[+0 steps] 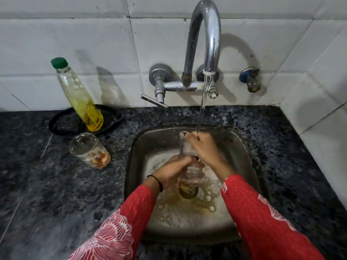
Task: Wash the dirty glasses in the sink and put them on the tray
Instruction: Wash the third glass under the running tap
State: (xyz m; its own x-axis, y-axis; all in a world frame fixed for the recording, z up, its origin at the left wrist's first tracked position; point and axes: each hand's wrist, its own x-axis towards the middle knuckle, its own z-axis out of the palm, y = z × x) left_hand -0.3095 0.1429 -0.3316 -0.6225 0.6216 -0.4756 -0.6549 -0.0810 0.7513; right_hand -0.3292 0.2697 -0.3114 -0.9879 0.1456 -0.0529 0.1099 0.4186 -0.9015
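Note:
Over the steel sink (pixel 139 147) I hold a clear glass (pixel 185 147) upright under the running water. My left hand (pixel 173 170) grips its base. My right hand (pixel 203 149) covers its rim and upper side, fingers at the mouth where the stream lands. A second, dirty glass (pixel 89 150) with orange-brown residue at the bottom stands on the dark granite counter to the left of the sink. No tray is in view.
A chrome wall tap (pixel 204 44) arches over the sink with its lever (pixel 154 100) turned out. A green-capped bottle of yellow liquid (pixel 78 94) stands on a black dish (pixel 62 126) at the back left. Yellowish foamy water pools around the drain (pixel 188 191).

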